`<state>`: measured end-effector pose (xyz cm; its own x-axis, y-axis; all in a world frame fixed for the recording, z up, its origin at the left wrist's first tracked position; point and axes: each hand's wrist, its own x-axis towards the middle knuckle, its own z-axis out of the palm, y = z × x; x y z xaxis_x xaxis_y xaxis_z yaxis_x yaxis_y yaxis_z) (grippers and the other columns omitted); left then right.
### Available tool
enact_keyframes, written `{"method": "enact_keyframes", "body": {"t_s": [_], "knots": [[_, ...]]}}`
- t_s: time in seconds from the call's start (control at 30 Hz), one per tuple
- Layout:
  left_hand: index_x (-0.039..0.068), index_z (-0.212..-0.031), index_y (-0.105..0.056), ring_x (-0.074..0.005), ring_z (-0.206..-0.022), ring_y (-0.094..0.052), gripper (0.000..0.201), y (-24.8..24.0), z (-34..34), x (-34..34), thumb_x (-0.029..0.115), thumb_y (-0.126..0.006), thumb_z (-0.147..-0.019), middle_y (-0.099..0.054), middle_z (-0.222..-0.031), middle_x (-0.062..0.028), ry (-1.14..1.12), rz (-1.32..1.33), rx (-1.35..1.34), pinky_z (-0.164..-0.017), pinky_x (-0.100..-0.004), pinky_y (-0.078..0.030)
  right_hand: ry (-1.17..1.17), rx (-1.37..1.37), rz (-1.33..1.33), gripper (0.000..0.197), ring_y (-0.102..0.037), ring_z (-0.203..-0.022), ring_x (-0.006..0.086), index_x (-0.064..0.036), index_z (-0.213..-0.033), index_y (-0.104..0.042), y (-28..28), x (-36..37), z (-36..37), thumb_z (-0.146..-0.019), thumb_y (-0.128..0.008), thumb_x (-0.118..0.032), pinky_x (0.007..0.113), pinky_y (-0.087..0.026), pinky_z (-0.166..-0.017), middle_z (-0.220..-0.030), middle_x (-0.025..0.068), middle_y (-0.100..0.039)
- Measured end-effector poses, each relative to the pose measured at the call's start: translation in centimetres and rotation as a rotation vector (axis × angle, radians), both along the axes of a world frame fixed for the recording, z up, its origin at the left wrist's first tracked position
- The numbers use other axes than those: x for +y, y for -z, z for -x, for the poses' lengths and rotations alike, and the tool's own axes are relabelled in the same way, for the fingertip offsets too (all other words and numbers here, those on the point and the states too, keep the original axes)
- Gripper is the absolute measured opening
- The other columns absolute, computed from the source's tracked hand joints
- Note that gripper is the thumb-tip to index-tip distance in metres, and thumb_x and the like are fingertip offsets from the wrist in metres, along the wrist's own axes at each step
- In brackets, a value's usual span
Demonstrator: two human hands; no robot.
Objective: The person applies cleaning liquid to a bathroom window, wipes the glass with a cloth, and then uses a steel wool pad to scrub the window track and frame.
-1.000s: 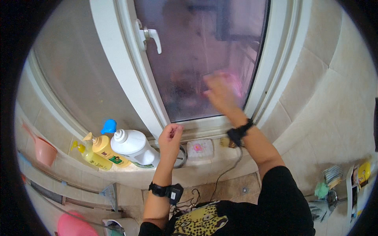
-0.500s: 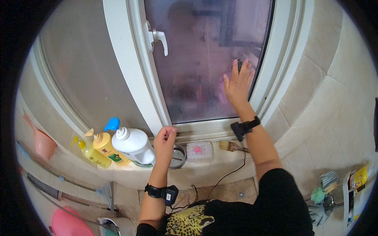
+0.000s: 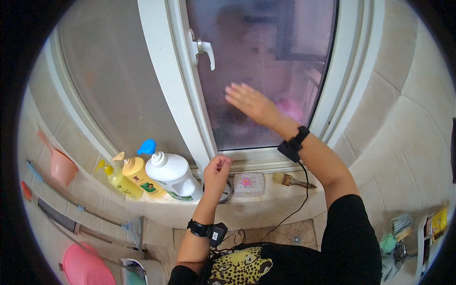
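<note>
My right hand [image 3: 252,105] lies across the window glass [image 3: 266,52], fingers stretched and pointing left, slightly smeared by motion. A dark grey scouring pad, seen under its fingers a moment ago, is now almost wholly hidden beneath them. My left hand [image 3: 218,170] is curled closed at the lower window frame [image 3: 254,156], with nothing visible in it. Below that hand, a round metal dish [image 3: 227,194] is partly covered by my wrist. Beside the dish stand a white soap box [image 3: 249,184] with a pink flower and a wooden-handled brush [image 3: 292,180].
A white bottle [image 3: 172,173] with a blue pump, a cream pump bottle [image 3: 141,176] and a yellow pump bottle [image 3: 121,183] line the sill's left. A white window handle [image 3: 205,50] juts out. A pink basin [image 3: 88,266] and a pink dipper [image 3: 63,166] are leftward.
My right hand has swept left and slightly down across the glass, from the right edge toward the middle. My left hand stays curled by the frame. The whole view has shifted a little.
</note>
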<state>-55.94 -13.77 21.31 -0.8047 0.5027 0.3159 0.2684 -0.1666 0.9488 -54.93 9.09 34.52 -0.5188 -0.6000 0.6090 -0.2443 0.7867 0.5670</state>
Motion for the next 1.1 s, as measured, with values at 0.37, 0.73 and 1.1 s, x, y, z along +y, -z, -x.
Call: {"method": "enact_keyframes", "body": {"t_s": [0.37, 0.73, 1.1], "knots": [[0.003, -0.087, -0.062, -0.0024, -0.064, -0.043, 0.011, -0.3, 1.3, -2.0, 0.013, -0.059, -0.089, -0.052, -0.07, 0.0055, -0.099, 0.041, 0.077, -0.058, -0.0173, -0.035, -0.224, -0.275, -0.129, 0.035, -0.047, -0.119, 0.0262, 0.0023, -0.119, -0.05, 11.8, -0.3, 3.3, -0.087, -0.046, -0.01, 0.038, -0.032, -0.107, -0.124, 0.0138, -0.051], [0.004, -0.087, -0.064, -0.0034, -0.063, -0.043, 0.01, -0.3, 1.4, -2.2, 0.012, -0.058, -0.088, -0.055, -0.071, 0.0043, -0.075, 0.025, 0.063, -0.058, -0.0184, -0.037, -0.07, -0.017, -0.035, 0.041, -0.047, -0.119, 0.0263, 0.0026, -0.12, -0.05, 11.6, -2.8, 4.8, -0.08, -0.049, -0.008, 0.043, -0.036, -0.103, -0.129, 0.0143, -0.048], [0.003, -0.086, -0.063, -0.0031, -0.062, -0.042, 0.012, -0.7, 0.9, -1.8, 0.014, -0.059, -0.087, -0.053, -0.068, 0.0052, -0.126, 0.052, 0.039, -0.057, -0.0187, -0.036, -0.068, 0.059, -0.008, 0.041, -0.048, -0.118, 0.0243, -0.0021, -0.121, -0.05, 7.2, -3.5, 3.5, -0.08, -0.05, -0.008, 0.04, -0.038, -0.1, -0.126, 0.0114, -0.05]]}}
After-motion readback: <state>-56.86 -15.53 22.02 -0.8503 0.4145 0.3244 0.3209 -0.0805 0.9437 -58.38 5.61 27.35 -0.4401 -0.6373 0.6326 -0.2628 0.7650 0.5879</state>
